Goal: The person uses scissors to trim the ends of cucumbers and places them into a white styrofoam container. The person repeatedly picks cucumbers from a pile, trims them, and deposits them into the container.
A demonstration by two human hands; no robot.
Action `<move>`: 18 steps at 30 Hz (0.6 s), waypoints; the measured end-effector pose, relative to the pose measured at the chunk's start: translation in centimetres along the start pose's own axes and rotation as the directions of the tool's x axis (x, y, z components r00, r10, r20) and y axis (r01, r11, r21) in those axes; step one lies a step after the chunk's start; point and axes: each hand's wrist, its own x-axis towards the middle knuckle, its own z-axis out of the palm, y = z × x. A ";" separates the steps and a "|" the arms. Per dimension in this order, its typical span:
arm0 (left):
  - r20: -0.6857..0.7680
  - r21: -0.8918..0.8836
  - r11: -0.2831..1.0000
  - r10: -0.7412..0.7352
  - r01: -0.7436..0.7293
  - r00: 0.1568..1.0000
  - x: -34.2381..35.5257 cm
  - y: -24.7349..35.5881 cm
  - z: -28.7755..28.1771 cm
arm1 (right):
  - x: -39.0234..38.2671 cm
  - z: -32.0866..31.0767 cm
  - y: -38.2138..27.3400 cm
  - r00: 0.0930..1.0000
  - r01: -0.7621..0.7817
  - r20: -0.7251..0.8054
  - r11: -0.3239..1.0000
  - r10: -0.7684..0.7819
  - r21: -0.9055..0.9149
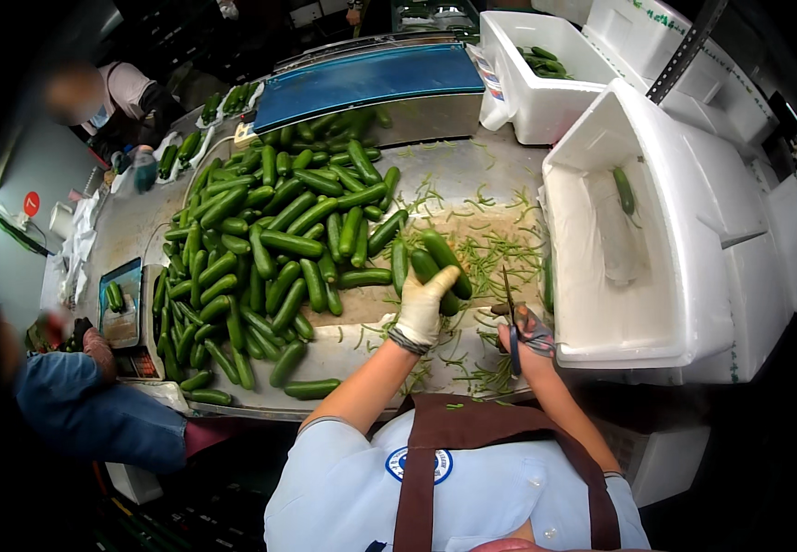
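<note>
Near the middle of the worktable, my left hand (424,304), in a pale glove, is closed around several green cucumbers (439,250). My right hand (531,335), in a grey fingerless-looking glove, grips dark-handled scissors (514,351) whose blades point away from me. They stand just right of the held cucumbers, apart from them. Cut thin green stems (486,262) lie scattered around both hands. To the left spreads a large heap of cucumbers (274,241). Fingers of my right hand are partly hidden behind the scissors handles.
A white foam box (560,147) with one cucumber (623,190) inside is tilted at the right. Behind it stands another foam box (500,46) containing cucumbers. A blue-topped metal unit (366,83) crosses the far side. Two people work at the left, near a scale (122,317).
</note>
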 end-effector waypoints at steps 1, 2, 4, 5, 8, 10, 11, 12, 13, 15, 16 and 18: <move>0.074 0.188 0.979 0.064 -0.077 0.995 -0.4 0.5 -0.2 | 0.1 -0.3 0.3 0.999 0.043 0.009 0.999 -0.044 0.031; 0.069 0.269 0.956 0.106 -0.121 0.992 -0.7 0.6 -0.5 | 0.3 0.1 1.2 0.995 -0.011 0.098 1.000 0.008 0.027; 0.168 0.430 0.863 0.211 -0.264 0.963 -0.7 -0.1 -2.0 | 0.6 -0.5 -0.3 0.980 0.135 0.161 0.984 -0.115 -0.114; 0.228 0.511 0.772 0.301 -0.377 0.926 -0.7 -0.2 -2.7 | 0.5 -0.8 -1.6 0.943 0.324 0.162 0.916 -0.292 -0.236; 0.481 0.715 0.327 0.411 -0.617 0.775 -1.1 1.2 -2.2 | -0.3 -0.3 -0.3 0.949 0.196 0.292 0.946 -0.116 -0.260; 0.521 0.746 0.242 0.369 -0.620 0.770 -1.1 1.3 -2.8 | -0.1 -0.7 -1.4 0.939 0.180 0.327 0.959 -0.101 -0.220; 0.540 0.758 0.198 0.345 -0.622 0.768 -1.1 1.3 -3.0 | 0.0 -0.6 -1.4 0.936 0.230 0.321 0.940 -0.143 -0.251; 0.525 0.780 0.202 0.305 -0.592 0.795 -1.3 1.9 -2.5 | 0.1 -0.5 -1.4 0.931 0.280 0.312 0.918 -0.189 -0.280; 0.538 0.782 0.179 0.289 -0.597 0.792 -1.4 2.0 -2.4 | 0.1 -0.5 -1.4 0.923 0.328 0.304 0.893 -0.234 -0.309; 0.564 0.783 0.133 0.258 -0.607 0.784 -1.5 2.2 -2.2 | 0.2 -0.8 -1.9 0.919 0.349 0.289 0.896 -0.269 -0.275; 0.564 0.790 0.115 0.245 -0.602 0.788 -1.6 2.4 -2.1 | 0.4 -1.0 -2.6 0.915 0.358 0.291 0.894 -0.279 -0.271; 0.566 0.802 0.081 0.217 -0.592 0.795 -1.8 2.8 -2.0 | 0.4 -1.0 -2.5 0.917 0.360 0.277 0.896 -0.288 -0.261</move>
